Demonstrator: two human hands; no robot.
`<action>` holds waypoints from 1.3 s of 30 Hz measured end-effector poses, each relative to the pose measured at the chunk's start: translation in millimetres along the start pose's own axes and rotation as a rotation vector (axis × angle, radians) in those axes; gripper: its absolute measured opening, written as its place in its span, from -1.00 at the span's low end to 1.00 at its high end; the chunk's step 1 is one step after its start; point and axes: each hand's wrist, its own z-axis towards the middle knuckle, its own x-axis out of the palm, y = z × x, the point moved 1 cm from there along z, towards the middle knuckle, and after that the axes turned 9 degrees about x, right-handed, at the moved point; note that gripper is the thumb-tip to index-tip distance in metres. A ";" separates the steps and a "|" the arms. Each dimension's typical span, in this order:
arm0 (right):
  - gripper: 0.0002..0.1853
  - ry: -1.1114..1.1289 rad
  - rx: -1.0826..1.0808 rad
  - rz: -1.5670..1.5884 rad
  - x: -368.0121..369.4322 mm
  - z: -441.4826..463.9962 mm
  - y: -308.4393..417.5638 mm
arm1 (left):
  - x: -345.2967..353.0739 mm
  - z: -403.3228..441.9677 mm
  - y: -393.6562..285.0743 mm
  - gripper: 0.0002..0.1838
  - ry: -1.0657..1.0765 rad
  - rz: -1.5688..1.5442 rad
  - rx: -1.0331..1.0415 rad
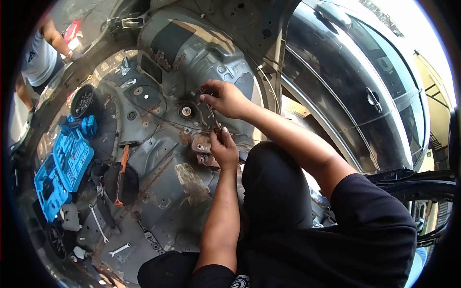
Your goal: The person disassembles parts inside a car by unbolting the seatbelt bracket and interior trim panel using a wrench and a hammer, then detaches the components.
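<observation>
A slim, dark metal tool (212, 114) runs between my two hands, its exact kind too small to make out. My left hand (224, 150) grips its lower end between thumb and fingers. Around the upper end, the thumb and bent fingers of my right hand (224, 100) are closed. Just left of the tool, a threaded stud with a nut (186, 111) stands up in a round opening of the grey car-body metal. Beneath my left hand is a rusty bracket (201, 144). My fingers partly hide both ends of the tool.
A blue tool case (72, 161) lies open at left, near a blue cordless tool (86, 126) and a black bowl of fasteners (82, 101). An orange-handled hammer (122, 175), combination wrenches (98, 223) and a ratchet (152, 240) lie about. Another person (42, 60) stands far left.
</observation>
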 end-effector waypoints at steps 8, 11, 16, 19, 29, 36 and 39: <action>-0.86 0.126 -0.399 -0.484 72.2 -101.1 79.8 | 18.0 13.6 5.6 -0.53 -0.220 -0.325 -0.404; -0.83 0.316 -0.481 -0.476 88.1 -102.3 73.3 | 5.2 10.1 -11.9 -0.51 -0.191 -0.318 -0.360; -0.81 0.555 -0.568 -0.685 108.2 -118.7 88.5 | -13.4 12.5 -49.9 -0.56 -0.249 -0.236 -0.410; -0.88 0.617 -0.586 -0.555 132.5 -112.3 83.7 | -43.1 25.1 -15.5 -0.58 -0.310 -0.118 -0.348; -0.82 0.770 -0.643 0.047 126.9 -98.4 88.2 | -207.7 186.0 -79.5 -0.75 -0.605 0.016 0.025; -0.76 0.904 -0.539 -0.018 135.9 -76.9 72.7 | -367.3 282.6 -147.6 -0.71 0.295 0.995 -0.095; -0.68 0.872 -0.466 -0.055 129.3 -66.0 64.4 | -417.0 183.3 -166.8 -0.68 0.135 0.960 -0.290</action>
